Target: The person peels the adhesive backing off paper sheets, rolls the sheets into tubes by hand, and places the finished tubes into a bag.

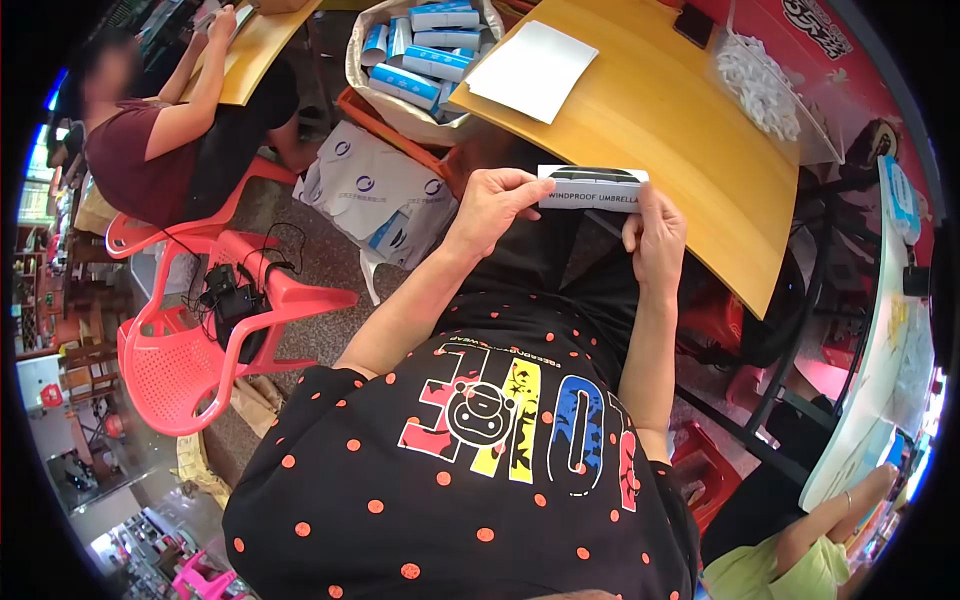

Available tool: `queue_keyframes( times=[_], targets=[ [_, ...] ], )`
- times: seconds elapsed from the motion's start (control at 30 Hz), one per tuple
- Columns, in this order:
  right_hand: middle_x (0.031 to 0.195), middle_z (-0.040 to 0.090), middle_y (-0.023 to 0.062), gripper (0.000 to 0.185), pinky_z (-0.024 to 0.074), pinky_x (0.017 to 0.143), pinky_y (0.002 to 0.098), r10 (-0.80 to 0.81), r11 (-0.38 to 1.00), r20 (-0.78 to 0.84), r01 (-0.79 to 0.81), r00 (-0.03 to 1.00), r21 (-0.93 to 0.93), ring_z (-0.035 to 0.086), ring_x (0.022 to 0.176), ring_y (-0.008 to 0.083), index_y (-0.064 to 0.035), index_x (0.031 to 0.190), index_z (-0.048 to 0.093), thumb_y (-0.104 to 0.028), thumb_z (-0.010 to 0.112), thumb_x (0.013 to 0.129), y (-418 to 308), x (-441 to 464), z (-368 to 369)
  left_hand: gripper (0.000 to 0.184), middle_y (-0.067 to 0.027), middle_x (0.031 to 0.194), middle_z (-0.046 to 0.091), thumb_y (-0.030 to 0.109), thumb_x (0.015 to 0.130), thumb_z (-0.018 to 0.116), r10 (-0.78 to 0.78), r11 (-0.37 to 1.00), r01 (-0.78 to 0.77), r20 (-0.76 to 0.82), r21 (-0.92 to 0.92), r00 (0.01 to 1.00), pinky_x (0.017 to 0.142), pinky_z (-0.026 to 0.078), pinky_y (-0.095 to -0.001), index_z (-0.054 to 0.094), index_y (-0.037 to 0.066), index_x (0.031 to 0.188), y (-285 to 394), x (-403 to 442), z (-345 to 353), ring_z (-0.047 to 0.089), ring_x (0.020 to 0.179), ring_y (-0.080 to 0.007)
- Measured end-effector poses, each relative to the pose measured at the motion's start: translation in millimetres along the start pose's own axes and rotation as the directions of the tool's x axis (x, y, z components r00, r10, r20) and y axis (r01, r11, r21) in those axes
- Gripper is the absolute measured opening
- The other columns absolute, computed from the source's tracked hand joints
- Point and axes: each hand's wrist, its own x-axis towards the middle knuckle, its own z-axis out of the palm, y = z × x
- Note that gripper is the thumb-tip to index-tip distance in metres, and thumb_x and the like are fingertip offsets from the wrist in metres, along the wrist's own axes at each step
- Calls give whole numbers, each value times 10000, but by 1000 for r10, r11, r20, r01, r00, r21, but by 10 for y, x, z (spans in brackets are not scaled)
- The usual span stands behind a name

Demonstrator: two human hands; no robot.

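Note:
A small white and grey umbrella box (592, 190), printed with "WINDPROOF UMBRELLA" and a dark umbrella picture, is held out level in front of me. My left hand (493, 208) pinches its left end between thumb and fingers. At the other end, my right hand (659, 238) grips it with the fingers curled. I cannot tell whether the box is full or folded flat. Just beyond it lies the near side of a yellow wooden table (690, 150), with a stack of white sheets (533, 70) on its left part.
A white sack (362, 50) of blue and white boxes stands left of the table. Below it is a printed white bag (375, 190). Cables lie on a red chair (180, 370). One person (150, 140) sits upper left; another's yellow-green sleeve (790, 570) shows lower right.

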Motion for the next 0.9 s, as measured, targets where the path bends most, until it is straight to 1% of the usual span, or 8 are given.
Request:
queue_keyframes(
  times=[0.07, 0.1, 0.13, 0.2, 0.23, 0.3, 0.7, 0.9],
  targets=[
    [726, 604, 6, 267, 345, 402, 200, -346, 879, -91, 288, 934, -380, 434, 442, 52, 35, 959, 637, -198, 506, 960, 11, 1, 19, 158, -41, 752, 650, 141, 836, 669, 15, 1000, -15, -23, 11, 1000, 554, 492, -218, 692, -15, 831, 31, -7, -17, 585, 673, -78],
    [849, 650, 52, 237, 400, 470, 198, -411, 735, -51, 298, 910, -608, 510, 522, 82, 7, 1011, 634, -202, 558, 927, 8, 11, -66, 159, -40, 752, 650, 144, 834, 672, 8, 1000, -9, -53, -9, 999, 555, 491, -216, 692, -14, 835, 52, -15, -43, 584, 669, -78],
    [849, 650, 52, 237, 400, 470, 198, -410, 739, -43, 305, 911, -601, 510, 522, 82, 7, 1011, 634, -202, 558, 927, 42, 51, -109, 161, -39, 751, 649, 148, 833, 675, 3, 1000, -5, -83, -28, 997, 555, 490, -215, 692, -12, 838, 76, -21, -73, 583, 664, -78],
    [995, 646, 87, 295, 471, 611, 273, -619, 239, 243, 474, 747, -848, 583, 666, 185, -57, 1052, 630, -231, 670, 817, 95, 169, -131, 155, -36, 752, 647, 148, 836, 673, 2, 997, -11, -112, -82, 994, 548, 487, -211, 691, -6, 837, 39, -7, -197, 581, 652, -77],
    [1197, 576, 96, 448, 459, 809, 341, -595, -71, 422, 478, 684, -875, 579, 936, 254, -97, 1106, 610, -278, 733, 714, 91, 224, -142, 151, -36, 754, 647, 145, 837, 673, -18, 995, 4, -141, -99, 990, 544, 485, -209, 688, -5, 838, 36, -1, -270, 583, 649, -78],
    [1225, 557, 80, 500, 398, 919, 378, -456, -249, 466, 394, 758, -885, 534, 1071, 251, -128, 1125, 606, -317, 747, 685, 112, 209, -84, 144, -40, 765, 648, 137, 840, 668, -43, 986, 6, -223, -166, 974, 526, 484, -203, 678, -6, 850, 58, 4, -324, 586, 633, -79],
    [1181, 584, 40, 454, 455, 882, 350, -507, -322, 493, 375, 707, -869, 554, 1059, 231, -144, 1110, 620, -284, 726, 692, 117, 362, -151, 117, -32, 739, 644, 115, 822, 683, -52, 973, -22, -312, -230, 949, 481, 495, -199, 665, 5, 858, -113, 23, -708, 589, 590, -78],
    [1196, 576, 46, 464, 457, 891, 349, -477, -310, 484, 375, 734, -874, 550, 1059, 238, -151, 1111, 622, -275, 740, 680, 148, 375, -169, 106, -30, 758, 647, 128, 829, 678, -5, 945, -126, -399, -301, 917, 478, 492, -202, 660, 27, 856, -111, 58, -868, 597, 604, -86]
  ],
)
